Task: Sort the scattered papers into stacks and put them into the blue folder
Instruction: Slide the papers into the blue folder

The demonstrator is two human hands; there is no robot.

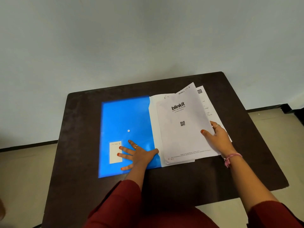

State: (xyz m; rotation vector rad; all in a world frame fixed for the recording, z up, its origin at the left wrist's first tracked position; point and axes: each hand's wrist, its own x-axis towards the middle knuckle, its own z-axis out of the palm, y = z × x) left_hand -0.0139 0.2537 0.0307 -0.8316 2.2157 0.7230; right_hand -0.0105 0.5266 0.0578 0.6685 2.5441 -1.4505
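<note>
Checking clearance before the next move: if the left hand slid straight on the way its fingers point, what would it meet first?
The left hand lies flat on the blue folder, fingers pointing left; two fingertips already touch the white label.

The papers (184, 129) hide their left edge inside the blue folder (125, 125).

This looks like a plain room in an office or a home; which one is hard to tell. A dark brown table (230, 89) stands against a bare pale wall (131, 38). The floor (271, 129) has light tiles, with a black strip (26, 146) along the bottom of the wall
</note>
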